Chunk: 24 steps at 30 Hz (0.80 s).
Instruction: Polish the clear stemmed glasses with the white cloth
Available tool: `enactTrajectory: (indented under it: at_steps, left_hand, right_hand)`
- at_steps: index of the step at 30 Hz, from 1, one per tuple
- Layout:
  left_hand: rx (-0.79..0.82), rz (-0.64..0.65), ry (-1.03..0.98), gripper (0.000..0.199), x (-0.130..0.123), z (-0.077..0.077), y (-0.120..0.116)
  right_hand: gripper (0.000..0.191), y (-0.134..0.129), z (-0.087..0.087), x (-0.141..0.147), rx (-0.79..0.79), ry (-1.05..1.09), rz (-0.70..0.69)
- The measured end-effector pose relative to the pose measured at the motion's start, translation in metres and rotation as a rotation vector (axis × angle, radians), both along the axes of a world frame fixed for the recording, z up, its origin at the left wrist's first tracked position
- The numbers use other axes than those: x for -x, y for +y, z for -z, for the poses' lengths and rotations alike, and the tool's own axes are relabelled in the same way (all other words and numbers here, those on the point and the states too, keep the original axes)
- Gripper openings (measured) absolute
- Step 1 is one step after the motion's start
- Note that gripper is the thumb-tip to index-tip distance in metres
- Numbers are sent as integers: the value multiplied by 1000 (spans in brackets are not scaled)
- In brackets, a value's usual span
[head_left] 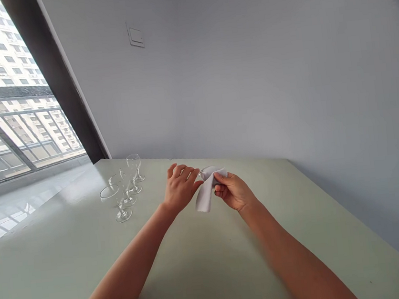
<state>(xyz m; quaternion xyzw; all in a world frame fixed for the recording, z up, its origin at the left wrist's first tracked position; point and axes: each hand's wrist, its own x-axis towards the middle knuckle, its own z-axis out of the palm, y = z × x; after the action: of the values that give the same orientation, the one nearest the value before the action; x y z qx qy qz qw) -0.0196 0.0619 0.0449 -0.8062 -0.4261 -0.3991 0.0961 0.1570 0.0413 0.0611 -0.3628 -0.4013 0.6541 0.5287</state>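
My right hand (236, 191) grips a white cloth (205, 198), thumb on top and fingers curled below; one end of the cloth hangs down. Within the cloth's upper folds shows a bit of clear glass (202, 172), probably part of a wine glass, mostly covered. Just left of it is my left hand (182, 185), its fingers stretched out and apart. Its fingertips are close to the glass; whether they touch it I cannot tell. Several clear stemmed wine glasses stand upright in a row to the left, the nearest glass (123, 215) in front and the farthest glass (134, 162) behind.
The pale green table (198, 265) reaches to grey walls (248, 67) behind and on the right. A window (9, 94) with a railing is at the far left. On the wall is a light switch (136, 37).
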Motion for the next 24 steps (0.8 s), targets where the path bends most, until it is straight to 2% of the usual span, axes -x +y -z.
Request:
enactTrajectory:
  at_steps: [3, 6, 8, 10, 13, 15, 17, 21, 24]
  left_hand:
    - [74, 35, 6, 28, 9, -7, 1]
    - [311, 117, -22, 33, 15, -14, -1]
    - [430, 156, -42, 34, 12, -16, -3]
    - [353, 121, -32, 31, 6, -16, -7]
    - [48, 17, 63, 25, 0, -14, -10]
    - [-50, 4, 124, 20, 0, -14, -9]
    - [-36, 39, 151, 19, 5, -15, -8]
    - [154, 180, 236, 28, 8, -16, -9]
    - [132, 134, 271, 27, 0, -14, -13]
  right_hand:
    - [24, -11, -8, 1, -130, -117, -60]
    - [27, -18, -19, -7, -288, -374, -178]
    - [29, -18, -22, -12, -300, -448, -221]
    - [29, -13, -21, -15, -266, -413, -176]
    - [29, -6, -15, -14, -170, -255, -86]
    - [30, -6, -13, -13, -144, -205, -101]
    - [31, -9, -16, -14, -196, -260, -151]
    - [33, -15, -27, -24, -304, -475, -253]
    - [33, -12, -26, -28, -283, -481, -224]
